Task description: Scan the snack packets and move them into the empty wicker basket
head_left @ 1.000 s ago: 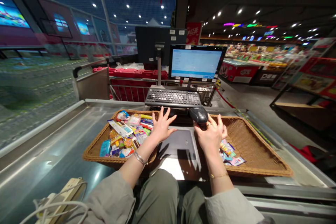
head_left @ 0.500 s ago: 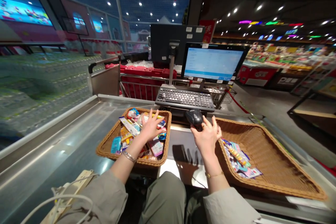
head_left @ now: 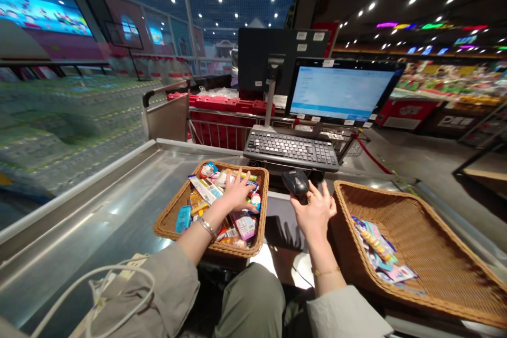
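My left hand (head_left: 234,196) lies inside the left wicker basket (head_left: 171,219), fingers curling onto the colourful small packets (head_left: 206,189) piled there; what it grips is hidden. My right hand (head_left: 315,211) is wrapped round the handle of a black barcode scanner (head_left: 295,182), held between the two baskets. The right wicker basket (head_left: 431,253) holds a few flat packets (head_left: 379,256) along its left side.
A black keyboard (head_left: 292,149) and a lit monitor (head_left: 340,91) stand behind the scanner. The steel counter (head_left: 119,206) stretches to the left, with a white cable (head_left: 95,288) at the near left. Red shopping carts (head_left: 222,116) stand behind the counter; store shelves lie far right.
My left hand moved from the scan plate into the left basket and settled on the packets. The view shifted left. My right hand kept the scanner.
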The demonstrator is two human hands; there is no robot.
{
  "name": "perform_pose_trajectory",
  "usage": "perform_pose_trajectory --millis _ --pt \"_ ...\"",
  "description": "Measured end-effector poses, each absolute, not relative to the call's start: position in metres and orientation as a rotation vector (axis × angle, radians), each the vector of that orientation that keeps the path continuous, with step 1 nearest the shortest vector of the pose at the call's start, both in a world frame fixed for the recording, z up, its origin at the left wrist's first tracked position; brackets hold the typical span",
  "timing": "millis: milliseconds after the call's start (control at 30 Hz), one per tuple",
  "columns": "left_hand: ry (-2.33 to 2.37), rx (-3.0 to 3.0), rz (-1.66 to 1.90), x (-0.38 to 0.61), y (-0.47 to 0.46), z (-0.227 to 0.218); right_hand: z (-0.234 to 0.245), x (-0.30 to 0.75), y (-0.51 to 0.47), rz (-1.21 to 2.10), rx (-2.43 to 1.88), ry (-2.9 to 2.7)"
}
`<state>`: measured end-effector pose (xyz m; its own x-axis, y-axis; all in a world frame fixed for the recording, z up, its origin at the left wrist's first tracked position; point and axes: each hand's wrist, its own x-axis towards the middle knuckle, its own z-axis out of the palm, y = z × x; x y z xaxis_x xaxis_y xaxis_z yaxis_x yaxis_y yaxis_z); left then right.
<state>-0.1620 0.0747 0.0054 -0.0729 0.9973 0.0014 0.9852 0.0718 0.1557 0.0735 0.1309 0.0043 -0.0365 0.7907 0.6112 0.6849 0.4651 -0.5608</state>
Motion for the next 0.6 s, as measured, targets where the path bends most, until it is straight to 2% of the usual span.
perform_pose_trajectory --millis 267,600 --pt "2.142 2.234 -0.012 -0.141 0.082 0.011 0.002 0.072 0.134 0.163 -1.263 -1.755" --pt "2.131 2.315 -0.052 -0.134 0.08 0.008 0.0 0.077 0.135 0.147 -1.268 -1.75"
